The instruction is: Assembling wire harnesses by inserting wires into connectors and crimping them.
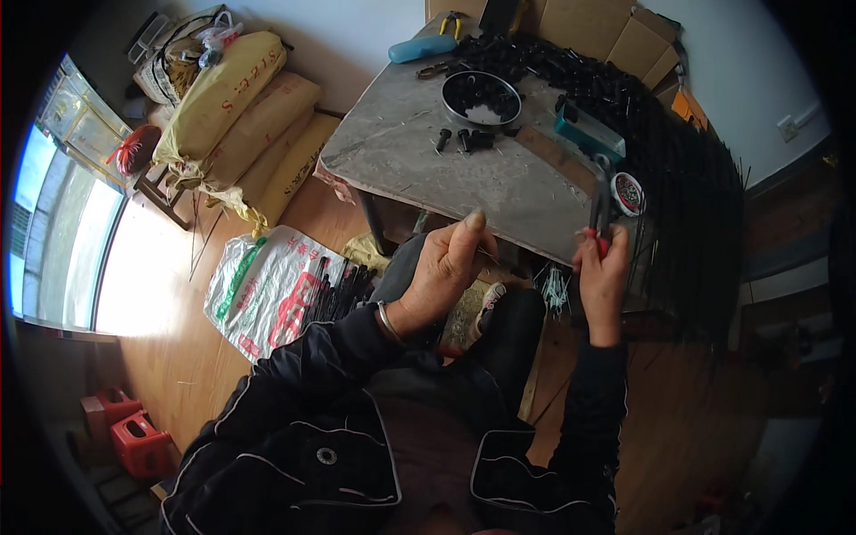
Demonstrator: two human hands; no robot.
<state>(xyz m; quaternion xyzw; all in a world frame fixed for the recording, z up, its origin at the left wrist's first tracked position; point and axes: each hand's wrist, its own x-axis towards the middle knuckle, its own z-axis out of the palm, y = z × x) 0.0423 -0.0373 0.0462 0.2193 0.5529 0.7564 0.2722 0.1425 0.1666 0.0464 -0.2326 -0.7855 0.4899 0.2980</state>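
At the table's (428, 169) six o'clock edge, my right hand (602, 281) is gripping red-handled pliers (599, 209), my left hand (446, 267) is pinching a thin rod (489, 257); black pieces (553, 67) are piling at twelve, many done.

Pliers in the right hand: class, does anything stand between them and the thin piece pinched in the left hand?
Nothing visible does. The pliers in the right hand and the left hand face each other across an open gap at the table edge.

You sat in a small home workshop doing piecework. A worn grey table (419, 152) carried a round tin (481, 96) of small black parts, with a heap of black parts (580, 76) behind it and loose pliers (453, 25) nearby. Stuffed yellow sacks (236, 116) lay stacked on the wooden floor (178, 357), cardboard boxes (615, 36) stood against the wall, and a printed plastic bag (267, 285) held black rods.
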